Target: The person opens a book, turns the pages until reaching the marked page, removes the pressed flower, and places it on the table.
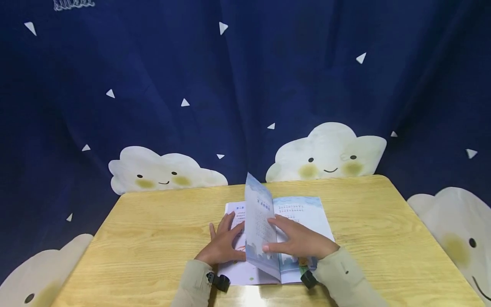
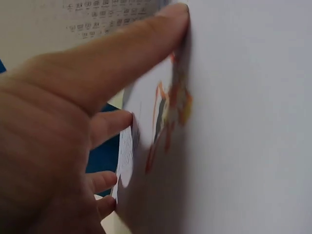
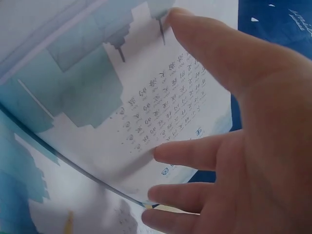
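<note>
An open book (image 1: 264,276) with printed text and blue city pictures lies on the wooden table. One page (image 1: 258,217) stands raised between its two halves. Over the left half, my left hand (image 1: 219,247) has its fingers spread, with the thumb close to the raised leaf. In the left wrist view, an orange drawing (image 2: 168,112) shows beyond the thumb. My right hand (image 1: 307,241) touches the other side of the raised page, thumb and fingers apart. The right wrist view has its fingertips (image 3: 168,153) against the printed text.
The light wooden table (image 1: 153,238) extends to both sides of the book. Behind it hangs a dark blue curtain (image 1: 238,85) with white triangles and smiling clouds. A small black device (image 1: 220,282) sits at the left wrist, another (image 1: 308,279) at the right.
</note>
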`<act>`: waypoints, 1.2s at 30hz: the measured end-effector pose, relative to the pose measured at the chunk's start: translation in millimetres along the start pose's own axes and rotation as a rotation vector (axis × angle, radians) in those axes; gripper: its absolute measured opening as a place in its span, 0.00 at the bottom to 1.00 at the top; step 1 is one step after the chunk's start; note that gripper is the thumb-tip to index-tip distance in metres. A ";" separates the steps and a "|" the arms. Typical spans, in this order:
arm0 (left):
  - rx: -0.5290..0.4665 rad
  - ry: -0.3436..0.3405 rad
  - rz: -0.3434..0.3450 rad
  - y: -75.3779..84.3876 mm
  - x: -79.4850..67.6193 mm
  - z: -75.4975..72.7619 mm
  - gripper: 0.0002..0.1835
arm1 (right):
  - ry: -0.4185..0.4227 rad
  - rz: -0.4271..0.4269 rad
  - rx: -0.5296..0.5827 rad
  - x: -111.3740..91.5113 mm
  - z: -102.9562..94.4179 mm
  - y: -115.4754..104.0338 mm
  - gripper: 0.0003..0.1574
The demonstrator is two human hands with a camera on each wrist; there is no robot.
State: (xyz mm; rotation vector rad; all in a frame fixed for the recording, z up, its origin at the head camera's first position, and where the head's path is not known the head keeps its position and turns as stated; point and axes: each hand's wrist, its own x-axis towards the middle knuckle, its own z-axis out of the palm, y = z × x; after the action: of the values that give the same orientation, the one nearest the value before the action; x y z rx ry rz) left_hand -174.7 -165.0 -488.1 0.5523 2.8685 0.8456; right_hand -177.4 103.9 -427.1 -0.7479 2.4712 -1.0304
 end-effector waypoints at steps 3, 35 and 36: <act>-0.002 0.013 0.010 -0.5 -1.9 -2.5 0.51 | 0.002 0.006 -0.017 1.5 4.2 -2.0 0.60; -0.730 0.004 -0.148 -18.6 -0.7 -24.9 0.45 | 0.028 0.038 -0.222 6.7 32.2 -8.0 0.57; -0.718 0.003 -0.159 -18.9 -0.4 -24.4 0.45 | 0.027 0.040 -0.236 7.0 33.3 -9.0 0.57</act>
State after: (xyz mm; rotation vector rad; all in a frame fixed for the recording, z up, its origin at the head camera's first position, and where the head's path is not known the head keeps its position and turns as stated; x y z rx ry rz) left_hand -185.1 -192.2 -477.8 0.2263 2.3120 1.7020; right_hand -163.0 76.4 -443.7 -0.7547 2.6501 -0.7478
